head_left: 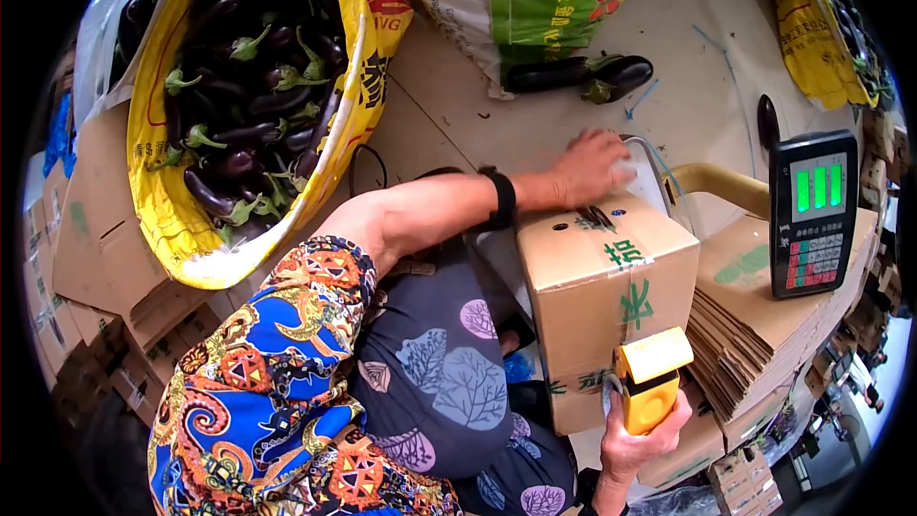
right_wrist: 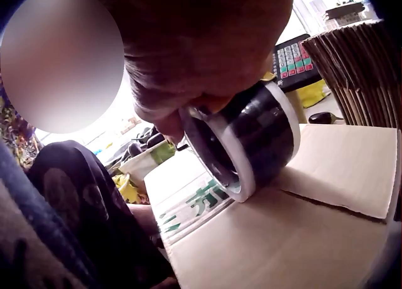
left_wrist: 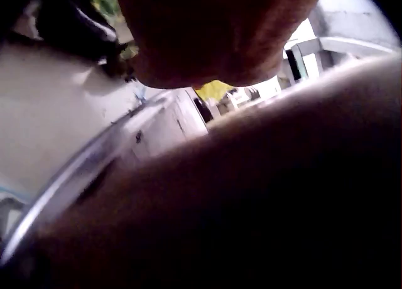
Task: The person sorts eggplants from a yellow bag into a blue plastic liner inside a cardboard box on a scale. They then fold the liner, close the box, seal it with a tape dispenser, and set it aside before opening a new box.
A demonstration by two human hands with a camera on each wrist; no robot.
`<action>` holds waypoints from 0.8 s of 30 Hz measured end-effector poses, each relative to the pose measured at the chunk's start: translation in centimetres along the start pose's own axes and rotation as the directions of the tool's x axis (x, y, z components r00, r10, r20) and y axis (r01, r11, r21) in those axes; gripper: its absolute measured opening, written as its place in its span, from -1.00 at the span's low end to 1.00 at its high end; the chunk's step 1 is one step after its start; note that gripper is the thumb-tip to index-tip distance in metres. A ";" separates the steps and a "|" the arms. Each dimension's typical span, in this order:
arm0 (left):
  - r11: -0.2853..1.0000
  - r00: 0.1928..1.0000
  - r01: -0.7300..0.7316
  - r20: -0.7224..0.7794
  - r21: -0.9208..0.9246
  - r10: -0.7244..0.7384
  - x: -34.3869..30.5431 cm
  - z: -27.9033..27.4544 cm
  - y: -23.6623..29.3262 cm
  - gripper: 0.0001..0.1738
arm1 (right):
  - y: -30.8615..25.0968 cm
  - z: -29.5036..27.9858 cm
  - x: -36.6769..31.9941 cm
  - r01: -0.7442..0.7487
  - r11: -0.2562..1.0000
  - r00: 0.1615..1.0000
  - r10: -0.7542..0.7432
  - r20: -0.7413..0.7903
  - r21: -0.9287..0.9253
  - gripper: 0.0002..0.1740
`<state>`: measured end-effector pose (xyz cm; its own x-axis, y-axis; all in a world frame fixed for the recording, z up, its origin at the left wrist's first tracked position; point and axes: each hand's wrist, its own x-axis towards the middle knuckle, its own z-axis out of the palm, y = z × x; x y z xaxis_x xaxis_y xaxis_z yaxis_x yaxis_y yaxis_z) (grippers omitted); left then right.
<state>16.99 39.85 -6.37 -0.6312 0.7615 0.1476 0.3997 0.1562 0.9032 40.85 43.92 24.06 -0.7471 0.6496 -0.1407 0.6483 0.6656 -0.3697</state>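
A taped cardboard box (head_left: 592, 272) with green printed characters stands beside the person's knees. At its far end is the left hand (head_left: 594, 170), fingers spread and slightly blurred, by the box's edge; whether it touches is unclear. That hand looms dark in the left wrist view (left_wrist: 220, 34). The right hand (head_left: 651, 432) grips a yellow tape dispenser (head_left: 653, 377) against the near end of the box. Over the box's face (right_wrist: 282, 239) in the right wrist view, the right hand (right_wrist: 201, 56) is above the dark tape roll (right_wrist: 260, 129), which lies along the seam.
A yellow sack (head_left: 153, 220) full of eggplants stands at the left. Loose eggplants (head_left: 626, 76) lie on the floor beyond the box. To the right are a scale display (head_left: 812, 215) with lit green digits and a stack of flattened cartons (head_left: 735, 334).
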 end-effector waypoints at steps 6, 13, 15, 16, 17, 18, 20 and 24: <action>0.914 0.984 -0.042 0.143 -0.403 0.108 0.4 -2.6 6.1 -0.55 | 0.6 0.0 -0.5 -0.030 0.999 0.999 0.030 0.020 -0.019 -0.27; 0.391 0.900 0.402 0.278 -0.828 -0.336 5.3 -6.8 7.8 -0.25 | 0.6 -0.4 -0.6 -0.034 0.999 0.999 0.034 0.011 -0.005 -0.26; 0.346 0.843 0.496 0.346 -0.796 -0.413 4.9 -6.3 6.1 -0.20 | 0.6 -0.3 -0.6 -0.015 1.000 1.000 0.015 0.003 -0.005 -0.27; 0.369 0.836 0.528 0.390 -0.765 -0.386 4.0 -6.2 6.0 -0.19 | 0.5 -0.4 -0.5 0.000 1.000 1.000 0.000 0.003 -0.014 -0.28; 0.396 0.828 0.553 0.435 -0.733 -0.353 3.5 -6.2 5.9 -0.18 | 0.4 -0.4 -0.3 0.014 1.000 1.000 -0.014 -0.004 -0.024 -0.28; 0.435 0.826 0.562 0.455 -0.704 -0.332 3.0 -6.0 5.9 -0.17 | 0.3 -0.3 -0.1 0.013 1.000 1.000 -0.013 -0.003 -0.007 -0.28; 0.503 0.814 0.577 0.503 -0.644 -0.289 1.8 -6.3 8.2 -0.16 | 0.2 -0.6 -0.2 0.002 1.000 1.000 -0.002 0.003 0.021 -0.28; 0.803 0.890 0.267 0.455 -0.533 0.007 2.8 -7.2 13.2 -0.26 | 0.4 -0.2 0.0 0.051 0.999 0.998 -0.051 -0.028 0.006 -0.31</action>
<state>15.75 39.51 8.85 -0.2566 0.9654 -0.0461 -0.2018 -0.0069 0.9794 41.11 44.23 24.10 -0.7745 0.6252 -0.0961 0.6086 0.6953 -0.3823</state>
